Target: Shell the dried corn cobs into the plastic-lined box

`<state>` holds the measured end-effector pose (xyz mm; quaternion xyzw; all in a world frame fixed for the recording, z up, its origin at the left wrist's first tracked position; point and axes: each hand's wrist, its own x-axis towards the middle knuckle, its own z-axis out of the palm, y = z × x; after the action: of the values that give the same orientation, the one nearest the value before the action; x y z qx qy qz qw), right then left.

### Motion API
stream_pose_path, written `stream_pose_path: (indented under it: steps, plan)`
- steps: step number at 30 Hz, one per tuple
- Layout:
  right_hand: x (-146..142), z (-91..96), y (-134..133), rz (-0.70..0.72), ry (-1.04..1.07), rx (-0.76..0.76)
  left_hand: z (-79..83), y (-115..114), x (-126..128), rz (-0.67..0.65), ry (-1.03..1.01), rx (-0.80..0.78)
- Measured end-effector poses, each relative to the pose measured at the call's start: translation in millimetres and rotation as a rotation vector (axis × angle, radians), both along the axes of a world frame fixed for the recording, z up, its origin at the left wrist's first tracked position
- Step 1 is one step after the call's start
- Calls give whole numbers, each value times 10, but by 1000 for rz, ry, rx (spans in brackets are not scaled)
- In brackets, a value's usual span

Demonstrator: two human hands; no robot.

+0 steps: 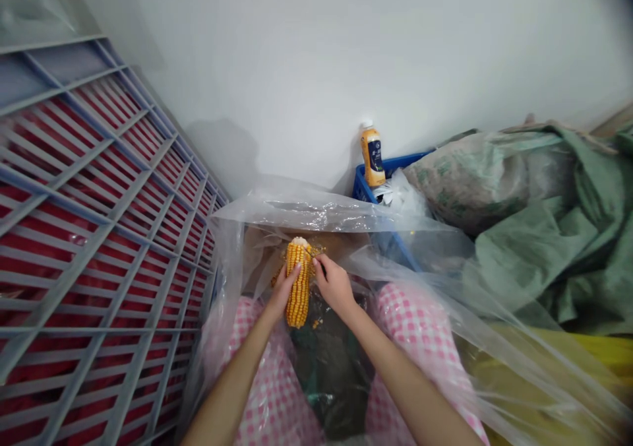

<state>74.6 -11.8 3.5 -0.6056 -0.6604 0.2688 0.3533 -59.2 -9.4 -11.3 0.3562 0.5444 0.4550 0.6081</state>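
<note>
A yellow corn cob (299,281) stands nearly upright over a clear plastic sheet (306,212) spread across my lap. My left hand (283,290) is wrapped round the cob from the left. My right hand (333,282) presses its thumb and fingers against the cob's upper right side, where a few kernels sit loose. Both of my knees, in pink checked cloth, show under the plastic.
A grey metal grille (93,235) over red material fills the left. A white wall rises ahead. A yellow bottle (372,154) stands in a blue crate (395,169). Green sacks (534,215) are piled on the right, and a yellow surface (583,373) lies below them.
</note>
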Motion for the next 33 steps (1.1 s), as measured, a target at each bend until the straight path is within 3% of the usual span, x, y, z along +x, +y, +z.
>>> stream_pose_path:
  steps: [7,19,26,33]
  plan:
    - [-26,-6,-33,-29,-225,-54,0,33,-38,107,-98,-30]
    - [-78,-20,-47,-56,-327,-59,19,2,52,88,-132,-43]
    - [-94,-35,-55,-69,-353,-50,-58,7,37,112,-76,0]
    - [-79,-10,-49,-54,-305,-12,-29,8,41,102,-124,-41]
